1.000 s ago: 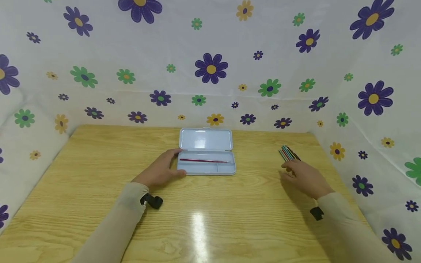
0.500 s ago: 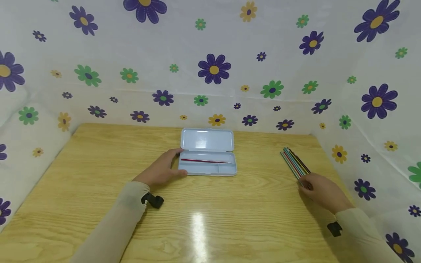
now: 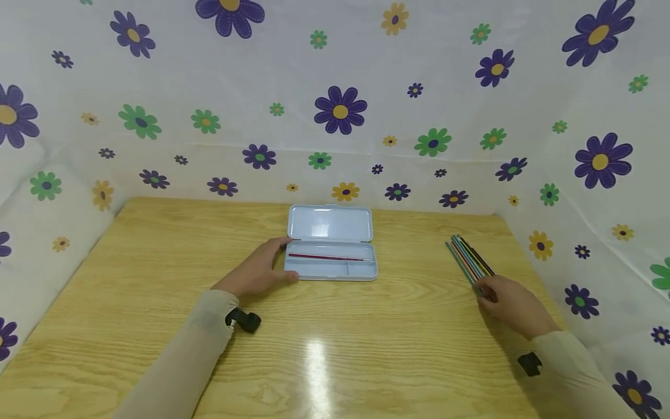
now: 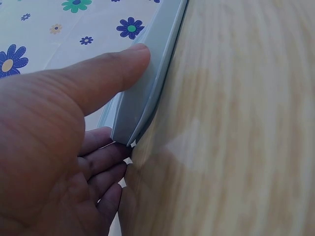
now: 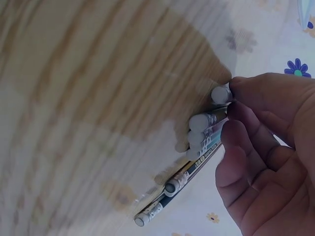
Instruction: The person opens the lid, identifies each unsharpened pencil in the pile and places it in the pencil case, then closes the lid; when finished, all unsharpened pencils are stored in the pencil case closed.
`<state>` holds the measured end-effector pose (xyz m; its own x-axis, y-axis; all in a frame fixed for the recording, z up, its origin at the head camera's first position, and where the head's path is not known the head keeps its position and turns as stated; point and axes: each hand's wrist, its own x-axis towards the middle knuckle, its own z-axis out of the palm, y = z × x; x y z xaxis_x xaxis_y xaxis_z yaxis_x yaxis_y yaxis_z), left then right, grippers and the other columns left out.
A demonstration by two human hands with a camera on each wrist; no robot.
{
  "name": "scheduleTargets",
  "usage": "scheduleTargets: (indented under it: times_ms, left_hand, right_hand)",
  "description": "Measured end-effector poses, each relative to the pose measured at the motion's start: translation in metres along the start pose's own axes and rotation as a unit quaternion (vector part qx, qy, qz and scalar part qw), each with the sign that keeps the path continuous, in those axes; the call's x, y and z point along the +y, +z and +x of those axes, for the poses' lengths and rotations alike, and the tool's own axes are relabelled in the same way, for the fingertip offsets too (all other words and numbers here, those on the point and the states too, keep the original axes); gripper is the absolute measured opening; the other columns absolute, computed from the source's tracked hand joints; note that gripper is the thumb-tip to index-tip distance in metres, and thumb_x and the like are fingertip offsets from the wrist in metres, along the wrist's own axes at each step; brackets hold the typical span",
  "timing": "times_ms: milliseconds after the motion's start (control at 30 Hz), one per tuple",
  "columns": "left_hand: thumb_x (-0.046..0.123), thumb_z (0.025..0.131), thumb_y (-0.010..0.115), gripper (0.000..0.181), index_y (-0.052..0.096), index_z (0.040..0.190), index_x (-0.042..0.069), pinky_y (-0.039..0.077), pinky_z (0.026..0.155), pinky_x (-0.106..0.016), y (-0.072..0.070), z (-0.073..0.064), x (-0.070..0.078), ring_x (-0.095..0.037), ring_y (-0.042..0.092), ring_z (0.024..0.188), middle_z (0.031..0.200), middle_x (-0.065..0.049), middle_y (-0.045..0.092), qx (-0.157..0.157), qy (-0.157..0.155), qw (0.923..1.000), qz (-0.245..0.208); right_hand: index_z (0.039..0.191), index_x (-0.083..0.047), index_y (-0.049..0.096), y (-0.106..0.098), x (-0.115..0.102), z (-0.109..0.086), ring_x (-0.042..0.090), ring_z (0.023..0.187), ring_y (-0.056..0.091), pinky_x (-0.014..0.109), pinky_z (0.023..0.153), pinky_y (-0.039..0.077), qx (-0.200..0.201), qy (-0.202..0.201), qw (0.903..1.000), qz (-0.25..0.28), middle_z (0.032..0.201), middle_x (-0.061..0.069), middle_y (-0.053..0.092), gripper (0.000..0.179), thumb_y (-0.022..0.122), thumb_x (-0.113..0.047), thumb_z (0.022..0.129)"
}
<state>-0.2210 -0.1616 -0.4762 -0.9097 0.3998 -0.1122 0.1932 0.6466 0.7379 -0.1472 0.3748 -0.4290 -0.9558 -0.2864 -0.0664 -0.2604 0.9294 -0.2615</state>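
Note:
A light blue pencil case (image 3: 314, 269) lies with its lid up near the back middle of the table. One slim red pencil (image 3: 319, 256) lies in its rear compartment. My left hand (image 3: 253, 270) holds the case's left end, the thumb at the front corner and fingers at the back. On the right, several coloured pencils (image 3: 468, 256) lie side by side at a slant. My right hand (image 3: 515, 305) is at their near ends. In the right wrist view, its thumb and forefinger pinch one pencil (image 5: 221, 94) by the white eraser end; other pencils lie beside it.
The wooden table (image 3: 366, 337) carries the case and pencils. A white flower-print cloth (image 3: 241, 87) rises behind it and along both sides. Black straps with small dark mounts (image 3: 246, 320) sit on both wrists.
My right hand has moved towards the near right, down the pencils' length, and more of them shows. The left hand keeps its place on the case. The head view has shifted slightly.

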Motion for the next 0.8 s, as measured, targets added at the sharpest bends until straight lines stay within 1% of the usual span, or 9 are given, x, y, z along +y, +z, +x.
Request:
scheduleTargets:
  times_ms: [167, 367, 600, 800]
  left_hand:
    - [0.051, 0.090, 0.078, 0.097, 0.026, 0.163, 0.012, 0.022, 0.126, -0.056, -0.0006, -0.0003, -0.0008, -0.035, 0.023, 0.155, 0.168, -0.013, 0.027, 0.002, 0.004, 1.0000, -0.001]
    - [0.047, 0.092, 0.078, 0.094, 0.027, 0.162, 0.012, 0.022, 0.126, -0.055, -0.0010, -0.0010, 0.0005, -0.034, 0.024, 0.155, 0.167, -0.013, 0.028, 0.005, 0.005, 1.0000, -0.001]
    - [0.046, 0.092, 0.078, 0.095, 0.025, 0.163, 0.012, 0.021, 0.126, -0.056, -0.0023, -0.0035, 0.0055, -0.035, 0.022, 0.156, 0.168, -0.013, 0.026, 0.001, -0.005, 1.0000, -0.001]
    - [0.046, 0.091, 0.079, 0.095, 0.026, 0.162, 0.010, 0.021, 0.126, -0.056, -0.0015, -0.0021, 0.0049, -0.036, 0.023, 0.155, 0.167, -0.015, 0.028, 0.001, 0.004, 1.0000, -0.003]
  right_hand:
    - [0.111, -0.001, 0.071, 0.0004, -0.0014, 0.0015, 0.010, 0.069, 0.049, 0.027, 0.057, 0.042, 0.010, -0.007, 0.9999, -0.003, 0.082, -0.006, 0.061, 0.018, 0.073, -0.005, 0.094]
    - [0.109, -0.001, 0.071, 0.0013, -0.0010, 0.0023, 0.009, 0.068, 0.050, 0.028, 0.057, 0.043, 0.023, -0.010, 0.9997, -0.007, 0.082, -0.005, 0.063, 0.017, 0.074, -0.005, 0.093]
    - [0.108, 0.001, 0.071, 0.0050, -0.0023, 0.0027, 0.011, 0.069, 0.049, 0.029, 0.059, 0.043, 0.030, -0.008, 0.9994, -0.015, 0.081, -0.004, 0.063, 0.016, 0.073, -0.004, 0.093]
    - [0.107, 0.000, 0.070, 0.0062, -0.0025, 0.0009, 0.013, 0.071, 0.049, 0.030, 0.060, 0.042, 0.026, 0.000, 0.9996, -0.008, 0.083, -0.003, 0.062, 0.014, 0.072, -0.003, 0.093]
